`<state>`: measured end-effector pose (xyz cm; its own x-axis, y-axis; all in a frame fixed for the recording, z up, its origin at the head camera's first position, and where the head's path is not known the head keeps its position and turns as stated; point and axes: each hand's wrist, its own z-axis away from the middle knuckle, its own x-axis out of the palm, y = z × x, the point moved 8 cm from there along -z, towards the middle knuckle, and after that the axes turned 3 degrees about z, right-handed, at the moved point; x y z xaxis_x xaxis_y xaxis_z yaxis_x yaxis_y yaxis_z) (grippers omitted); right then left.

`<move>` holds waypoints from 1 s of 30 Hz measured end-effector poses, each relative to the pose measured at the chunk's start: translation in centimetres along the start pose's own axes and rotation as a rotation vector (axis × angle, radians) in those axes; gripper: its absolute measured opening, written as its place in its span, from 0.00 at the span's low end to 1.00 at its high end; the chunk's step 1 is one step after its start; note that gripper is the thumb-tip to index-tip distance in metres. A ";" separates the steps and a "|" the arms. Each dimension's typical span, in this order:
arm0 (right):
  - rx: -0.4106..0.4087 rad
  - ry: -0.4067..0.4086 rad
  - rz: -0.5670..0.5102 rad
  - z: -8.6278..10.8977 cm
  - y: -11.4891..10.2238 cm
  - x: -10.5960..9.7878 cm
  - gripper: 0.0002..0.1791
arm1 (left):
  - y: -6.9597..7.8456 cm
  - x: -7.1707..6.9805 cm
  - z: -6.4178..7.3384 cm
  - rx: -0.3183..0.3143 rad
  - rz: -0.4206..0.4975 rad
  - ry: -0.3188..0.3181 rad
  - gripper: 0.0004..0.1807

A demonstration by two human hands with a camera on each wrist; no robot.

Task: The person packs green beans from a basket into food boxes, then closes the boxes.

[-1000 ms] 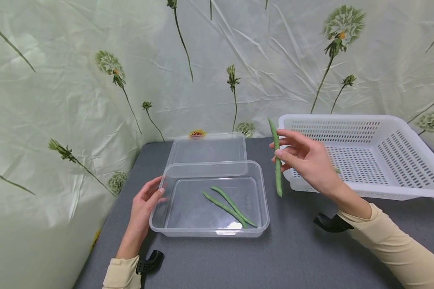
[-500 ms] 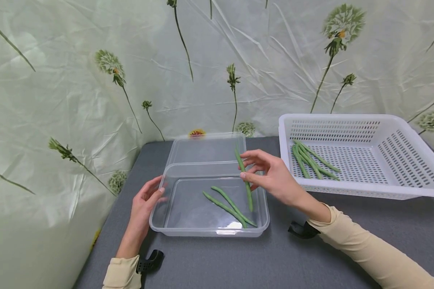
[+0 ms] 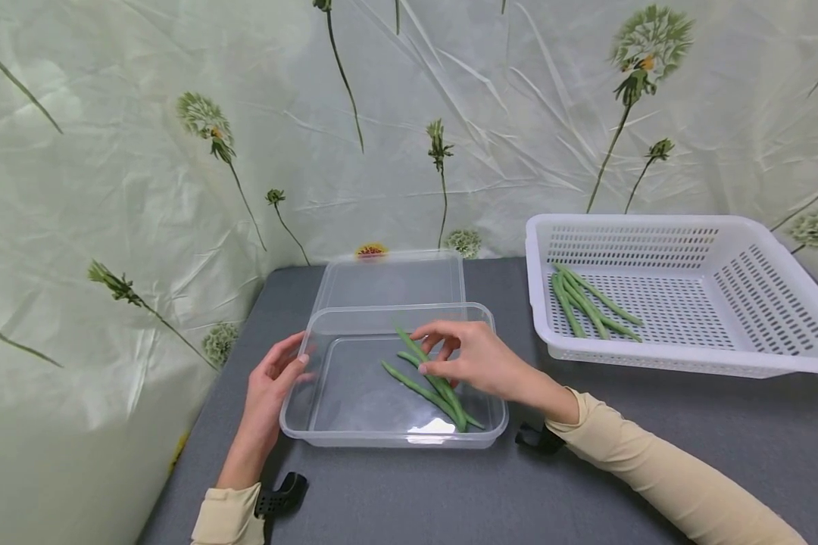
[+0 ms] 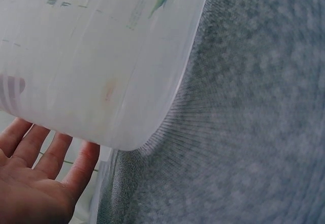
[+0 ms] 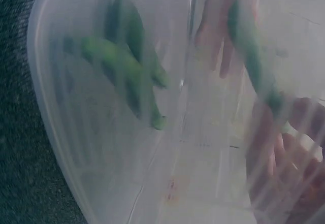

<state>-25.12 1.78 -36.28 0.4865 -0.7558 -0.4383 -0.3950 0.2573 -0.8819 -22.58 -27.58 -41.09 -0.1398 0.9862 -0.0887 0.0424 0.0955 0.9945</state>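
In the head view my right hand [image 3: 473, 359] is inside the clear plastic container [image 3: 354, 437], pinching a green bean [image 3: 410, 343] between thumb and fingers. Two more green beans [image 3: 409, 382] lie on the container's floor, partly covered by the held bean and the hand. The right wrist view looks through the hazy wall, where beans [image 5: 119, 64] appear blurred. My left hand [image 3: 273, 386] rests against the container's left wall, thumb near the rim. In the left wrist view its fingers [image 4: 58, 155] extend, almost straight, along the outer wall.
A white perforated basket [image 3: 695, 356] with several green beans [image 3: 586, 303] stands at the right. Behind the container lies a clear lid [image 3: 395, 278]. All rest on a grey cloth-covered table [image 3: 409, 492], with a dandelion-print sheet [image 3: 382, 113] hanging behind.
My right hand has carried the green bean leftward from beside the basket and lowered it into the container, onto the two others. My left hand has stayed in place.
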 end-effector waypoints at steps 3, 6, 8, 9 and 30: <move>-0.002 -0.009 0.103 0.0 0.0 0.2 0.21 | 0.1 0.0 0.0 0.004 0.004 0.002 0.24; -0.004 -0.015 0.175 0.0 0.0 0.3 0.21 | 0.0 0.0 0.1 -0.001 0.000 -0.002 0.25; -0.003 -0.021 0.199 0.1 0.0 0.4 0.21 | -0.1 -0.1 0.2 -0.003 -0.001 -0.006 0.25; -0.003 -0.025 0.205 0.1 0.0 0.5 0.21 | -0.1 -0.1 0.2 -0.004 -0.001 -0.007 0.25; -0.154 0.101 -0.017 1.7 -1.6 -1.1 0.13 | -0.2 0.1 0.0 -0.004 0.002 -0.006 0.25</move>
<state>-23.71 3.23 -34.70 0.4162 -0.8182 -0.3967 -0.5054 0.1544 -0.8489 -22.57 -27.51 -41.25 -0.1341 0.9871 -0.0876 0.0382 0.0934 0.9949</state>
